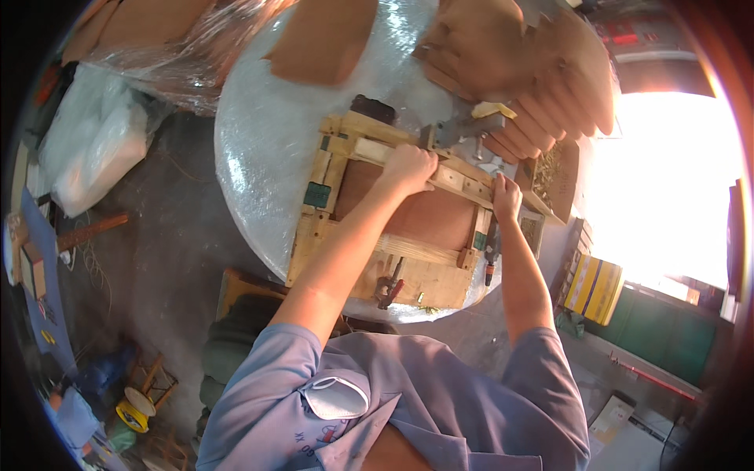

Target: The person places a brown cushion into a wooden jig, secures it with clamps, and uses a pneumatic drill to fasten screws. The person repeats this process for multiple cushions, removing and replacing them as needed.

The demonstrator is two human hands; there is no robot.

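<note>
A wooden frame jig (320, 192) lies on a round table wrapped in clear film (251, 180), with a brown panel (428, 220) inside it. Along its far side runs a pale wooden bar with holes (463, 184). My left hand (410, 169) is closed over the middle of this bar. At the bar's right end my right hand (507, 198) is closed; what its fingers hold is hidden. Just below it, a dark hand tool (492, 255) lies along the jig's right edge. A toggle clamp with a red handle (390, 290) sits on the near board, beside small brass-coloured pieces (422, 302).
Metal clamp parts (463, 133) stand beyond the bar. Stacked brown panels (542, 86) fill the far right, above a box of shavings (554, 173). Another brown board (326, 39) lies at the table's back. A wooden stool or chair (239, 290) stands near the table's front left.
</note>
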